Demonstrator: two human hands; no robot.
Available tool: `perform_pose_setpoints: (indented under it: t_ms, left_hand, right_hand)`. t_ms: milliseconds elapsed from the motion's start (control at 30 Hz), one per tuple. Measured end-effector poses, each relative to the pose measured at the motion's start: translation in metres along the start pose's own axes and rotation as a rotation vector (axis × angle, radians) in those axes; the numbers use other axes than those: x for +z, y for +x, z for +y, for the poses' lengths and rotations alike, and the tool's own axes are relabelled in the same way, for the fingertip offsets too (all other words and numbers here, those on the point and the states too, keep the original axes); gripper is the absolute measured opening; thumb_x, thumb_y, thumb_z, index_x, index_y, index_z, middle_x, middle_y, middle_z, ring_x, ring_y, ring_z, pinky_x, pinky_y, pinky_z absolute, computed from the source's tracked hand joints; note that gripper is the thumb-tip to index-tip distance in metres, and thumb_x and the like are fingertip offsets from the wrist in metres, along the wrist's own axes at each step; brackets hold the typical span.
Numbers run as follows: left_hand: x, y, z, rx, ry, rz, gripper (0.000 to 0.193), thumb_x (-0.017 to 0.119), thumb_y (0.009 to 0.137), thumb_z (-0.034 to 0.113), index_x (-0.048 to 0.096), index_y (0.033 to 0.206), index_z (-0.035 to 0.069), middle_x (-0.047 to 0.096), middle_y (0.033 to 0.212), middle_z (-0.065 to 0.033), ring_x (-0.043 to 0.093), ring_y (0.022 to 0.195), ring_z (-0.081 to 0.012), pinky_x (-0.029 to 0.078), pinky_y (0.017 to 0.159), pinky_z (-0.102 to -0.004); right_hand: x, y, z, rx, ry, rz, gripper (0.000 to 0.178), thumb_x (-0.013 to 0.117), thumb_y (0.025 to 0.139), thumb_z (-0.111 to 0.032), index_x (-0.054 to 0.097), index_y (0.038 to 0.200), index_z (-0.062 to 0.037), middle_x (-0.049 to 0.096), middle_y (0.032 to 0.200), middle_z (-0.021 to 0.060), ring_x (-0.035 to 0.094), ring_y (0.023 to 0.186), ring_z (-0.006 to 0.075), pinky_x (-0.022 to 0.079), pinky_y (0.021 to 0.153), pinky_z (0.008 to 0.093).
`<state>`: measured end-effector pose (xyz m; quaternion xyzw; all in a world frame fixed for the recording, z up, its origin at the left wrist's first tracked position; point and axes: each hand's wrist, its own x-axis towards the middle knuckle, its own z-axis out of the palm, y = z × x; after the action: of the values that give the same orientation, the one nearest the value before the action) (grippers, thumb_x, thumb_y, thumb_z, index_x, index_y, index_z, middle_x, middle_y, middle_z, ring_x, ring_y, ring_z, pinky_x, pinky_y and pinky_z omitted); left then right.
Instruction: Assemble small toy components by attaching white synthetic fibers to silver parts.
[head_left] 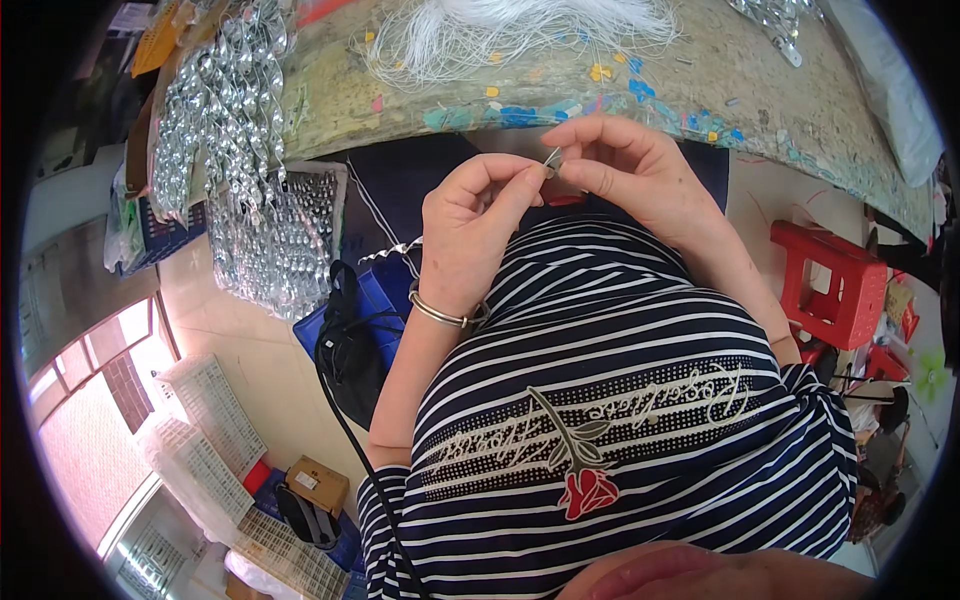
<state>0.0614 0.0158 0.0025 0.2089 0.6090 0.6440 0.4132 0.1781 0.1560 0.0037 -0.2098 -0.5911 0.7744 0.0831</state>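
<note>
My left hand (470, 225) and my right hand (635, 175) meet just in front of my chest, close to the near edge of the table (760, 95); between them sits a small silver piece (552, 158), thin and shiny, too small for me to tell its exact shape; my left thumb and forefinger are pinched shut on its lower end, and my right thumb and forefinger close on it from the other side, the remaining right fingers curled loosely above; I judge I hold it this near and this high so that I can see the fine work at its tip; a metal bangle (445, 312) rides on my left wrist.

The table is a worn, paint-flecked top, greenish and scuffed; a bundle of white strings (500, 35) lies spread toward its far edge, within reach of either hand; small coloured scraps (560, 105), blue and yellow, are scattered along the near edge; at the left corner a heap of silver spiral ornaments (225, 110) spills over the edge and hangs down.

Below, on the pale floor, a black bag (350, 345) rests against a blue crate (385, 290) by my left side; white plastic trays (205, 440) lie further left; a red stool (830, 280) stands to my right.
</note>
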Motion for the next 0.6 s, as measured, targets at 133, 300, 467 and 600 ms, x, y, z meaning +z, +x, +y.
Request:
perform_pose_setpoints:
  t_ms: [133,300,467,600]
  left_hand:
    - [-0.0002,0.0005,-0.0025,0.013,-0.008,-0.007,0.009,0.062,0.084,0.008,0.065,0.090,0.002,0.060,0.073,0.0010,0.044,0.059,-0.0017,0.032,0.053,-0.0153]
    - [0.0003,0.0001,-0.0018,0.007,0.027,-0.002,0.009,0.062,0.084,0.009,0.065,0.090,0.002,0.060,0.073,0.0012,0.045,0.061,-0.0018,0.033,0.053,-0.0156]
    - [-0.0002,0.0000,-0.0027,0.012,0.045,0.011,0.009,0.062,0.084,0.008,0.065,0.091,0.002,0.060,0.074,0.0012,0.046,0.061,-0.0017,0.034,0.053,-0.0153]
    - [-0.0008,-0.0003,-0.0042,0.045,0.060,0.029,0.010,0.063,0.084,0.008,0.065,0.092,0.002,0.061,0.074,0.0011,0.047,0.061,-0.0014,0.034,0.053,-0.0151]
  right_hand:
    - [0.0010,0.0007,-0.0006,0.006,-0.041,-0.017,0.021,0.061,0.085,-0.005,0.060,0.106,-0.0013,0.060,0.093,0.0010,0.058,0.085,0.0084,0.047,0.080,0.0223]
    - [0.0016,0.0010,0.0020,-0.010,-0.085,0.000,0.019,0.060,0.085,-0.005,0.061,0.104,-0.0005,0.060,0.093,0.0021,0.058,0.088,0.0094,0.048,0.080,0.0230]
    - [0.0041,0.0010,0.0018,-0.009,-0.116,0.033,0.018,0.058,0.087,-0.007,0.059,0.104,-0.0008,0.059,0.093,0.0013,0.058,0.087,0.0084,0.046,0.079,0.0219]
    - [0.0025,0.0009,0.0060,-0.036,-0.076,0.032,0.014,0.058,0.088,-0.008,0.058,0.100,-0.0013,0.058,0.090,-0.0002,0.055,0.082,0.0063,0.044,0.076,0.0203]
